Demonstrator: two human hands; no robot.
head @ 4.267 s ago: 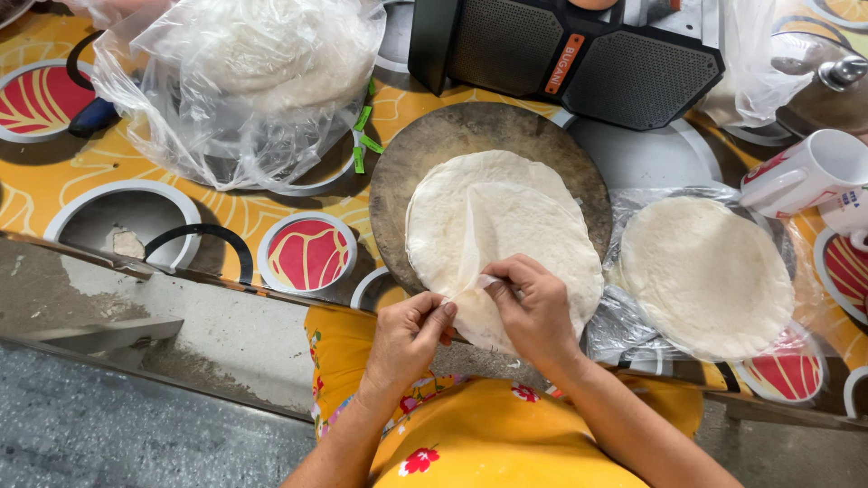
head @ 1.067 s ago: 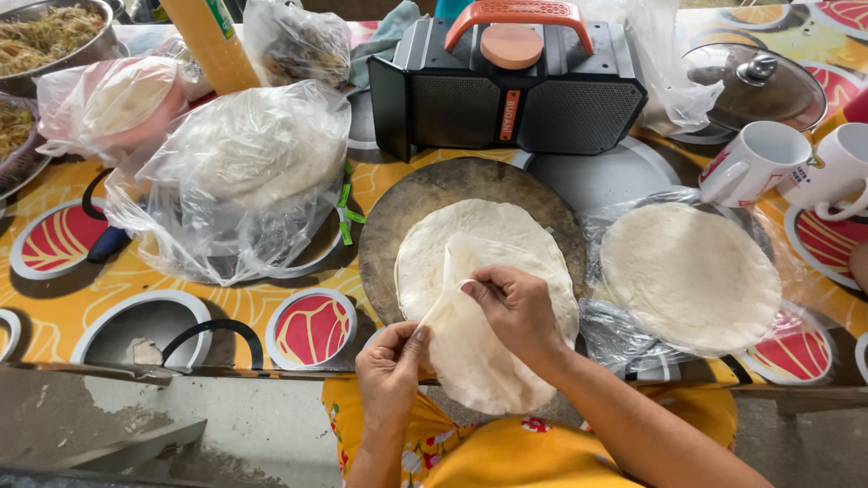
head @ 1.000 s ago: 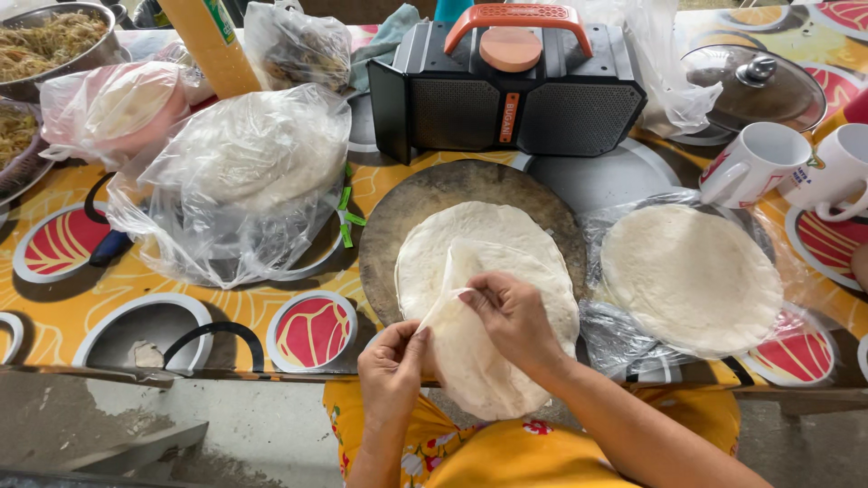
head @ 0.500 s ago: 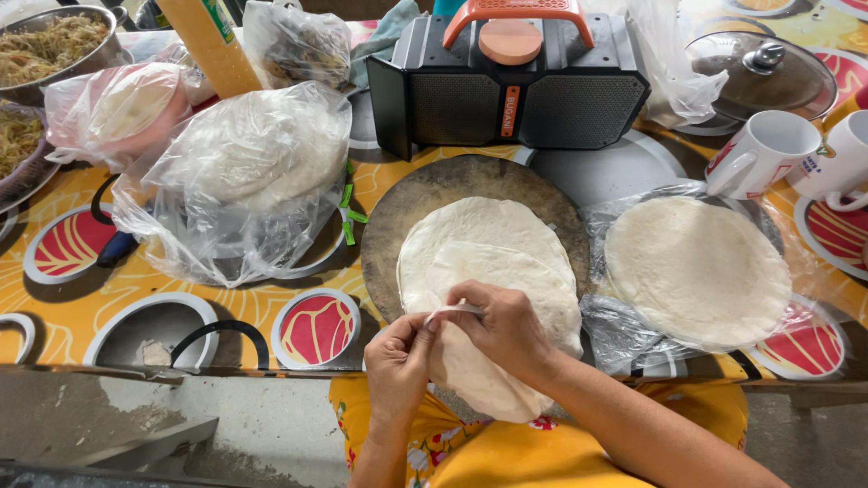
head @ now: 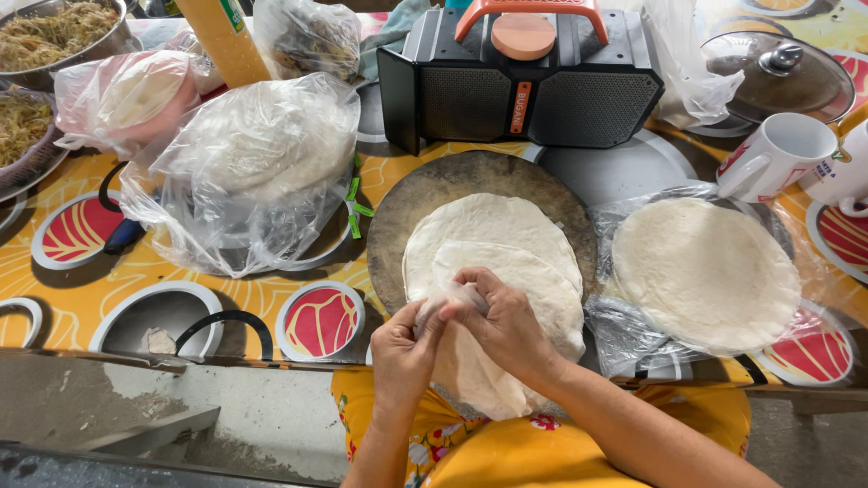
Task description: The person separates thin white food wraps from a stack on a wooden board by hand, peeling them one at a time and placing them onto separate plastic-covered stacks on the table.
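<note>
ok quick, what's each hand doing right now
Left hand: closed, pinching the near edge of the thin wrapper sheet.
Right hand: closed, pinching the same wrapper edge, right beside the left.

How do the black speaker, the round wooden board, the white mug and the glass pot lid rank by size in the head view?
1. black speaker and round wooden board: alike in spread; unranked, since wrappers cover much of the board.
2. glass pot lid.
3. white mug.
</note>
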